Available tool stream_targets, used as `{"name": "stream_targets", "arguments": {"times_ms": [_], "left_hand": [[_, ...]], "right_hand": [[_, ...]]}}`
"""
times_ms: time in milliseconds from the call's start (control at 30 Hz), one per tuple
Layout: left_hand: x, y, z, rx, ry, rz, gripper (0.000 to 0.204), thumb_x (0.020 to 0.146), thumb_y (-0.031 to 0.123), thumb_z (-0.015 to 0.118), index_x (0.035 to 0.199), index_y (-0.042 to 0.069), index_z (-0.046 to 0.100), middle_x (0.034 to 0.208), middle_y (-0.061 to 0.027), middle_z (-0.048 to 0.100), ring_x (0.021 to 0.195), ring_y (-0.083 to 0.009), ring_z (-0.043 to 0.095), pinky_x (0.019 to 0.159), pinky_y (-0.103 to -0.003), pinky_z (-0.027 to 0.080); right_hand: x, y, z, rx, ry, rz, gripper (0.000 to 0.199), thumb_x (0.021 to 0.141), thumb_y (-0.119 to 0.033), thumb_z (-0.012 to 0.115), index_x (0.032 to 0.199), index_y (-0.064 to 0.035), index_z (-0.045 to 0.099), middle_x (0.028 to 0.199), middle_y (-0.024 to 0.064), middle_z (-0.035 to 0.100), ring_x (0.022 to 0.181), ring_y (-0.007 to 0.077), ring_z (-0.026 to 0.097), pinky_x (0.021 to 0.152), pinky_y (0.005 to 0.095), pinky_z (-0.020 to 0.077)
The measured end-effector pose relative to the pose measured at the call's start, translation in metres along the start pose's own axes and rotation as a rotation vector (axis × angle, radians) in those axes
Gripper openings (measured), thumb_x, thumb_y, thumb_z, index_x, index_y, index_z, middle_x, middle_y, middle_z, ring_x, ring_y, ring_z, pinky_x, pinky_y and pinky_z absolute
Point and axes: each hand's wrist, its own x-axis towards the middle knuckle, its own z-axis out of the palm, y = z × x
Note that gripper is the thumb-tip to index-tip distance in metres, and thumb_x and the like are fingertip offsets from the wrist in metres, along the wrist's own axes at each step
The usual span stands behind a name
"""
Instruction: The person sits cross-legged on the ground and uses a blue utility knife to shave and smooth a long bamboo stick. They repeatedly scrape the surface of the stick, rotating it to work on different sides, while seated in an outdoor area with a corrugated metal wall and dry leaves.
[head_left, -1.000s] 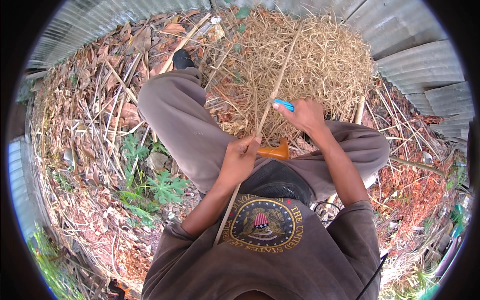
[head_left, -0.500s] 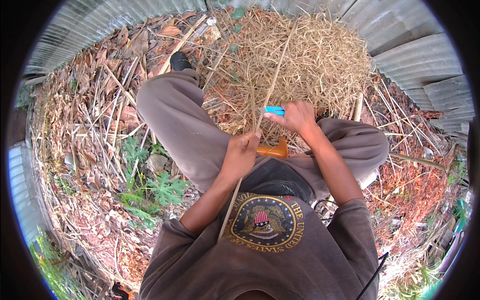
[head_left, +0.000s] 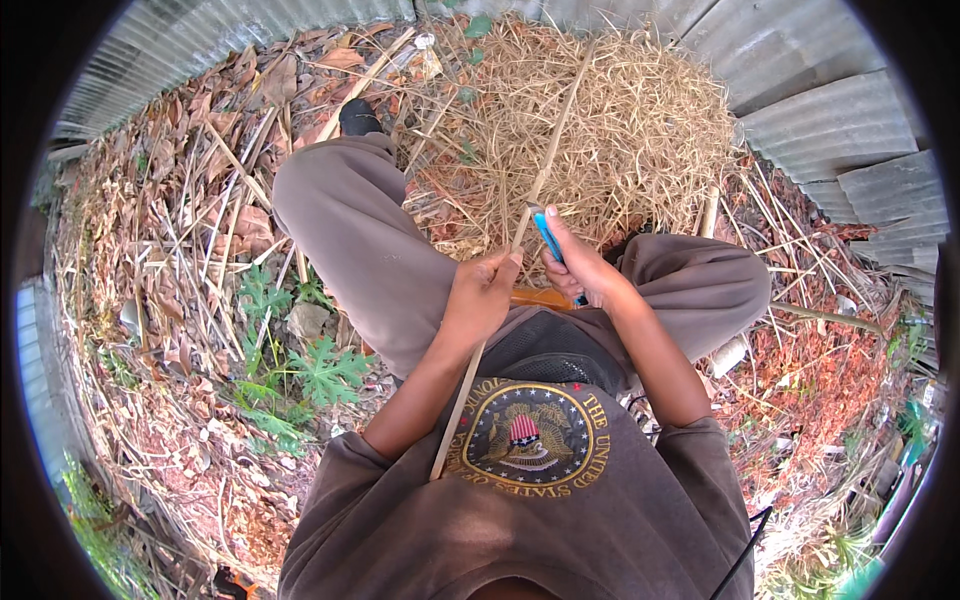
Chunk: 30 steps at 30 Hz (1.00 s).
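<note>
A long, thin bamboo strip (head_left: pixel 553 148) slants from the pile of shavings down across my lap to my chest. My left hand (head_left: pixel 480 298) is closed round its middle, thumb on top. In my right hand (head_left: pixel 584 268) is a blue utility knife (head_left: pixel 547 236), its tip end close against the strip just beyond my left hand. The thumb lies along the knife and the fingers wrap under it. Between my legs, partly covered by my right hand, rests an orange curved piece like a handle (head_left: pixel 538 298); the rest of it is hidden.
Beyond my crossed legs lies a heap of pale curled shavings (head_left: pixel 640 120). Corrugated metal sheets (head_left: pixel 830 110) border the ground at the far and right sides. Dry leaves (head_left: pixel 270 85) and loose strips cover the left, near a green leafy plant (head_left: pixel 325 370).
My right hand has drawn a little nearer and turned, so the utility knife now points up and away instead of leftward. My left hand still grips the strip.
</note>
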Motion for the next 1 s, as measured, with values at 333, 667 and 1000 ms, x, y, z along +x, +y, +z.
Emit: {"name": "stream_targets", "arguments": {"times_ms": [333, 667, 1000], "left_hand": [[0.002, -0.001, -0.003, 0.012, 0.034, -0.034, 0.029, 0.099, 0.018, 0.052, 0.119, -0.001, 0.063, 0.064, 0.0097, 0.041, 0.058, -0.0002, 0.034, 0.05, -0.02, 0.028], [0.003, -0.002, -0.002, -0.01, 0.035, -0.052, 0.029, 0.099, 0.021, 0.054, 0.116, 0.002, 0.065, 0.061, 0.0104, 0.038, 0.054, 0.0001, 0.031, 0.047, -0.02, 0.025], [0.0, 0.01, 0.0, -0.044, 0.03, -0.101, 0.027, 0.098, 0.015, 0.052, 0.112, -0.005, 0.064, 0.069, 0.0077, 0.046, 0.065, -0.0022, 0.037, 0.057, -0.021, 0.035]], "right_hand": [[-0.022, -0.007, 0.006, -0.877, 0.575, -0.323, 0.074, 0.085, -0.071, 0.045, 0.064, -0.0032, 0.065, 0.055, 0.019, 0.059, 0.062, 0.0389, 0.064, 0.061, 0.0486, 0.0487], [-0.012, -0.006, 0.007, -0.782, 0.58, -0.346, 0.072, 0.085, -0.069, 0.047, 0.064, -0.0024, 0.064, 0.056, 0.0215, 0.058, 0.061, 0.0405, 0.062, 0.06, 0.0492, 0.048], [-0.013, -0.005, 0.012, -0.795, 0.586, -0.349, 0.072, 0.085, -0.069, 0.048, 0.064, -0.0017, 0.064, 0.058, 0.0223, 0.059, 0.062, 0.0415, 0.062, 0.06, 0.0496, 0.0483]]}}
